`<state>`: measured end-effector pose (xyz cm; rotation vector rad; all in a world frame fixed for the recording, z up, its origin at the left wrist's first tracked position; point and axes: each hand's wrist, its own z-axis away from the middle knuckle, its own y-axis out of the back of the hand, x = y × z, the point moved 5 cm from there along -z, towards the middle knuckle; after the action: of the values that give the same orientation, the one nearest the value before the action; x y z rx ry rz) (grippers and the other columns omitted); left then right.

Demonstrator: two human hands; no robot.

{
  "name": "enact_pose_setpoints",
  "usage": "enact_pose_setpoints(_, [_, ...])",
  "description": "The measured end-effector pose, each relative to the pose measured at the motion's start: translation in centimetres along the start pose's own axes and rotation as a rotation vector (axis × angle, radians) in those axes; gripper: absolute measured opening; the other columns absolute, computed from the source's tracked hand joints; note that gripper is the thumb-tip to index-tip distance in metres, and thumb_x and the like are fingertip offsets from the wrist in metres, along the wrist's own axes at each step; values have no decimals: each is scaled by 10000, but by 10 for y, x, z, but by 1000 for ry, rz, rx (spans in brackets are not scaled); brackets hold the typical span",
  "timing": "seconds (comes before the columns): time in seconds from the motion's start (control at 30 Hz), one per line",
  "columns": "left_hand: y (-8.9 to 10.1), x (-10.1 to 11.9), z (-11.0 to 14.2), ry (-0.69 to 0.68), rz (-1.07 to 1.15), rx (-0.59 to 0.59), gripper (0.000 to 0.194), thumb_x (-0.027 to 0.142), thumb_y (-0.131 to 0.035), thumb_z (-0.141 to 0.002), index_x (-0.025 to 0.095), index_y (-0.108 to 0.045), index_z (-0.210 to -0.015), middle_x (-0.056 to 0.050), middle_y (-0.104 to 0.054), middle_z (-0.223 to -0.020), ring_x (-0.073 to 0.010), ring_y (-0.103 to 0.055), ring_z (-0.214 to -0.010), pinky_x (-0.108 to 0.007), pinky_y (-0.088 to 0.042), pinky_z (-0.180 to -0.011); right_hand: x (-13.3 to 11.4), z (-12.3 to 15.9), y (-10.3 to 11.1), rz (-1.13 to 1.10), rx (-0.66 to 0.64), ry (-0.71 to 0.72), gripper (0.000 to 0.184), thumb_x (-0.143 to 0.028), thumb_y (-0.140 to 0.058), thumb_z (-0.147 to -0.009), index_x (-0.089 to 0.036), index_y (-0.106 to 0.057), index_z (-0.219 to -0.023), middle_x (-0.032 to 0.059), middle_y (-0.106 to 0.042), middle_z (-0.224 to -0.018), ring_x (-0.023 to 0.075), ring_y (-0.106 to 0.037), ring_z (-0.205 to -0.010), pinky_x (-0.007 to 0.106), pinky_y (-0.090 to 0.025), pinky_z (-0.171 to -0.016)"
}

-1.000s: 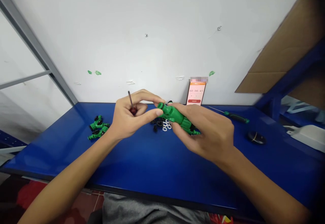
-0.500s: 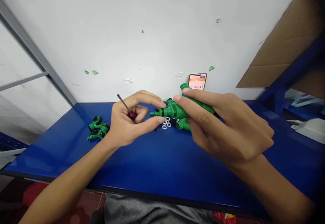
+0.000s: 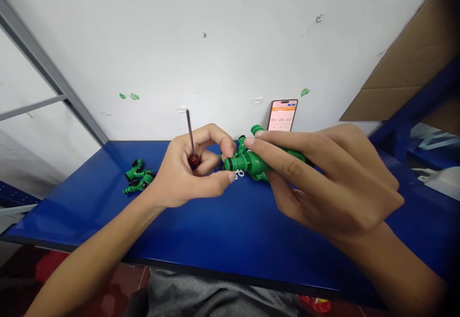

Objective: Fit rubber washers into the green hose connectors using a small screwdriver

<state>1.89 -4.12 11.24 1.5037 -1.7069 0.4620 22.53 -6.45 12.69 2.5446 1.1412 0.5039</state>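
Currently, the left hand (image 3: 181, 175) clenches a red-handled screwdriver (image 3: 194, 160) upright. The right hand (image 3: 327, 183) firmly grasps a green plastic hose splitter (image 3: 247, 164), just beside the left fingertips.

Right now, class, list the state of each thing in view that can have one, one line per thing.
Left hand: closed around the screwdriver.
Screwdriver: red handle in the fist, shaft pointing up.
Right hand: gripping the green fitting.
Green fitting: held in the hand, not lying on the bench.
Phone: leaning upright on the wall, screen on, timer at 00:06:42.
Fittings pile: lying in a heap on the bench.
Washers: loose, partly hidden.
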Motion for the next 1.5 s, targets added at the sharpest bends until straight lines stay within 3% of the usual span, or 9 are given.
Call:
enact_pose_setpoints(0.17, [3,0,-2,23,0,-17,353,496,-866,-925,219,-669,-1018,35,-478,-702,-71,-348,-523,-270,-358,-514,1,-3,-2,-7,-59,-33,340,-275,-704,-1035,-373,-762,-1355,31,-852,-1064,267,-734,-841,456,-543,-755])
enact_pose_setpoints(0.3, [5,2,-6,-9,-85,10,306,527,-688,-1048,226,-655,-1093,-37,-630,-926,-87,-404,-562,-277,-355,-500,12,-3,1,28,-31,-82,323,-285,-718,-1033,-385,-765,-1337,28,-844,-1041,293,-735,-923,483,-552,-810])
enact_pose_setpoints(0.37, [9,3,-6,-59,-203,67,255,472,-613,-1098,226,-673,-1079,-37,-627,-892,-111,-433,-595,-284,-374,-524,17,-2,3,73,-6,-100,341,-243,-715,-1032,-388,-766,-1337,29,-838,-1065,310,-732,-1000,502,-557,-872])
enact_pose_setpoints(0.5, [15,6,-1,-183,-497,126,162,343,-661,-1074,231,-772,-1112,-19,-654,-774,-140,-522,-623,-298,-417,-588,22,-2,2,157,19,-93,399,-148,-715,-1010,-382,-771,-1328,50,-822,-1136,347,-715,-1121,529,-557,-916])
enact_pose_setpoints(0.63, [11,11,4,-318,-632,123,231,252,-671,-1043,278,-841,-1196,5,-687,-706,-137,-534,-565,-296,-420,-580,24,-3,-2,132,6,-87,396,-122,-694,-1014,-381,-776,-1302,74,-788,-1152,376,-699,-1269,525,-574,-949])
enact_pose_setpoints(0.77, [6,16,6,-382,-701,121,297,199,-667,-1024,304,-848,-1235,16,-705,-694,-118,-479,-513,-279,-401,-557,24,-1,-5,139,6,-76,377,-136,-667,-1031,-370,-766,-1309,73,-780,-1172,367,-718,-1275,506,-595,-954])
enact_pose_setpoints(0.9, [3,19,5,-404,-744,118,308,165,-675,-1000,296,-855,-1213,18,-702,-674,-112,-485,-498,-271,-412,-558,25,0,-6,119,-25,-108,342,-208,-663,-1056,-389,-747,-1334,65,-790,-1195,345,-733,-1245,495,-615,-930])
enact_pose_setpoints(1.1, [1,22,7,-452,-840,103,333,128,-636,-991,270,-839,-1214,15,-700,-670,-118,-565,-539,-258,-437,-569,25,2,-6,172,-2,-61,343,-165,-654,-1056,-356,-747,-1326,67,-791,-1225,326,-750,-1225,477,-618,-948])
enact_pose_setpoints(1.5, [-9,23,14,-486,-1043,116,329,113,-633,-962,256,-806,-1201,17,-716,-693,-118,-580,-547,-262,-342,-517,29,6,-12,119,-39,-55,315,-177,-688,-1052,-364,-774,-1291,53,-797,-1181,315,-742,-1250,464,-603,-975])
